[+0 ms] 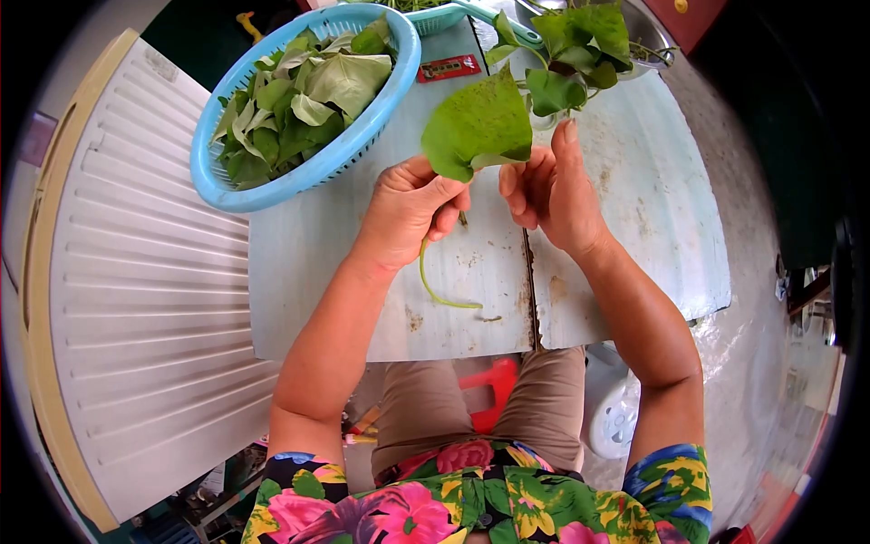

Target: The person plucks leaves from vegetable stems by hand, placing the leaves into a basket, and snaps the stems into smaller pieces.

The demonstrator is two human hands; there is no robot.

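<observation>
My left hand [412, 208] is closed, pinching a broad green leaf [480, 127] at its base, where the blade meets the stalk. Below those fingers a thin pale-green stalk [426, 276] curves down towards the tabletop. To the right, my right hand [557, 186] has its thumb raised apart from loosely bent fingers, with nothing visible in its grasp. Its fingertips are close to the leaf's right edge; whether they touch it I cannot tell. Just beyond the right hand lies a bunch of leafy greens [580, 54] with stems.
A blue plastic basket [208, 181] full of leaves stands at the left on the pale, stained table [362, 317]. Behind are a red packet [449, 68], a green basket [435, 20] and a metal bowl [654, 32]. A dark seam [531, 308] splits the tabletop.
</observation>
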